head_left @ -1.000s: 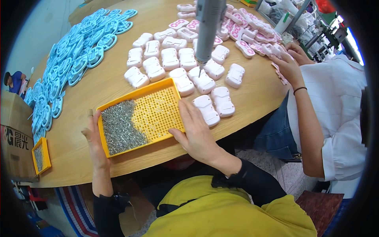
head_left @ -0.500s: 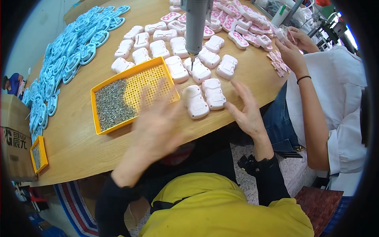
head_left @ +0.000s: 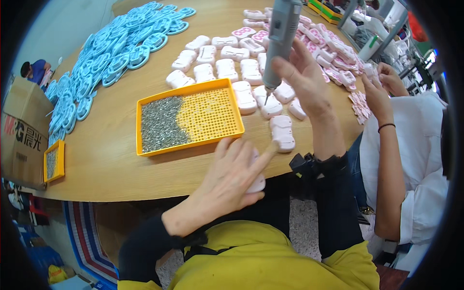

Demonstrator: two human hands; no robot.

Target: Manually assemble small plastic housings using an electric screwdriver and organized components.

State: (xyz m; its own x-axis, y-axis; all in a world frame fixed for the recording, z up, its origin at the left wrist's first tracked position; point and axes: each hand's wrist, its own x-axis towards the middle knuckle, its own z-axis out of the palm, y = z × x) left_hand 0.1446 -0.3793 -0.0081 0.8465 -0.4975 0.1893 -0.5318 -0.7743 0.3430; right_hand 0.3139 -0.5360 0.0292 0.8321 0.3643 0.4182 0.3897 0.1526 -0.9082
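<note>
My left hand (head_left: 227,176) is closed on a pale pink plastic casing (head_left: 257,182) at the table's front edge. Its fingers cover most of that casing, and the index finger stretches toward another pale casing (head_left: 282,133) lying on the table. Beside the hanging grey electric screwdriver (head_left: 281,41), my right hand (head_left: 309,82) is raised with thumb and fingers apart. The thumb overlaps the screwdriver's lower body; whether it touches cannot be made out. The bit points down over a casing (head_left: 268,107) among the others. Just left of these sits a yellow tray (head_left: 193,146) of small metal screws.
Several pale casings (head_left: 226,70) lie in rows behind the tray. Blue plastic frames (head_left: 121,46) are heaped at far left; pink-patterned parts (head_left: 333,48) are piled at far right. A smaller yellow tray (head_left: 60,162) stands by a cardboard box (head_left: 24,140). A co-worker's hands (head_left: 382,89) work at right.
My right hand has risen from the front casings to the screwdriver. My left hand has moved off the tray and taken one front casing toward the table edge. The view has shifted.
</note>
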